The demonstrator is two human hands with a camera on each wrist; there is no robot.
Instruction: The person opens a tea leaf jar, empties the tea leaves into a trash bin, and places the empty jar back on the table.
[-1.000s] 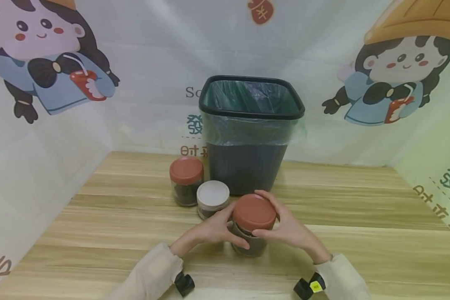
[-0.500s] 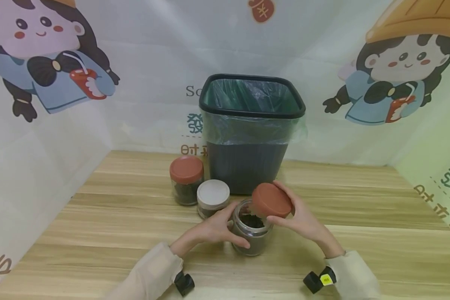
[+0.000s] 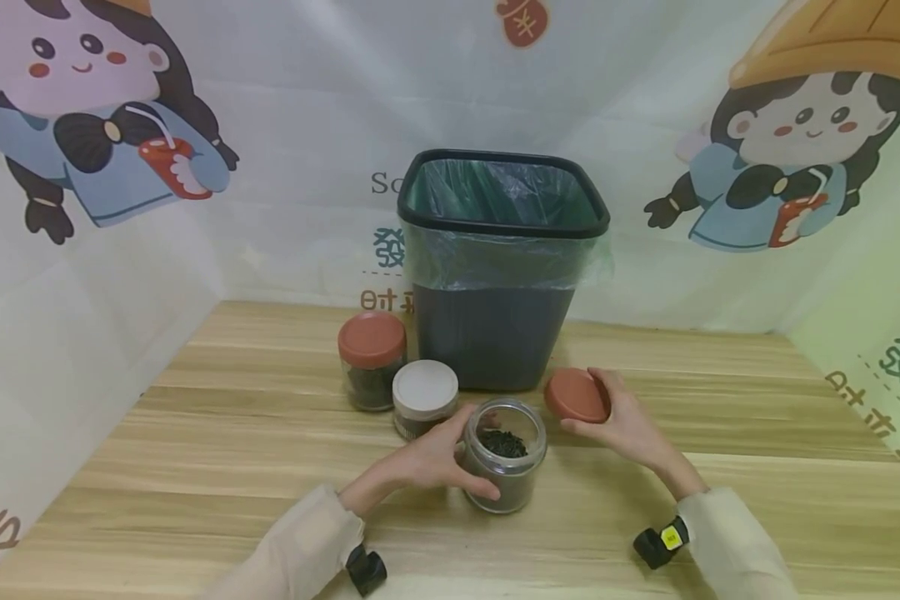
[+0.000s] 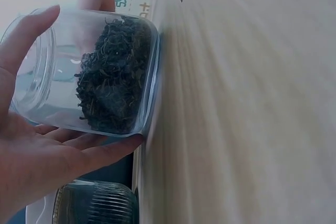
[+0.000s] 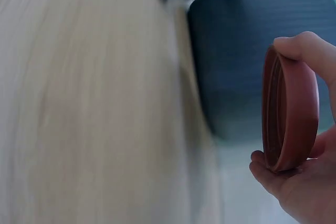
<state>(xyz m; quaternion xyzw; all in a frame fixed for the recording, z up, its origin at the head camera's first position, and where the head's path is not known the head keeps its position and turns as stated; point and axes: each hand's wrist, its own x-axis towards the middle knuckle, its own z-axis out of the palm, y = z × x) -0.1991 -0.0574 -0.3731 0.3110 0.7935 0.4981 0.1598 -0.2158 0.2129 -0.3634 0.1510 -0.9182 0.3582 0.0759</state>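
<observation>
An uncapped glass jar (image 3: pixel 506 479) stands upright on the wooden table, partly filled with dark, curled dried leaves (image 4: pixel 116 74) that look like loose tea. My left hand (image 3: pixel 429 457) grips the jar from its left side, thumb across the front. To the right of it, my right hand (image 3: pixel 630 421) holds a reddish-brown screw lid (image 3: pixel 576 396) by its edge, thumb and fingers on opposite sides. In the right wrist view the threaded inside of the lid (image 5: pixel 289 111) shows, and the lid is above the tabletop.
Behind the jar stands a dark bin (image 3: pixel 491 333) lined with a clear green bag. Left of the bin are a jar with a red lid (image 3: pixel 373 342) and a shorter jar with a white lid (image 3: pixel 425 389). Printed cloth walls (image 3: pixel 300 150) enclose the wooden table (image 3: pixel 232 467).
The right hand has lifted the reddish-brown lid off the jar and carried it to the right, exposing the jar's mouth. The left hand has kept its grip on the jar.
</observation>
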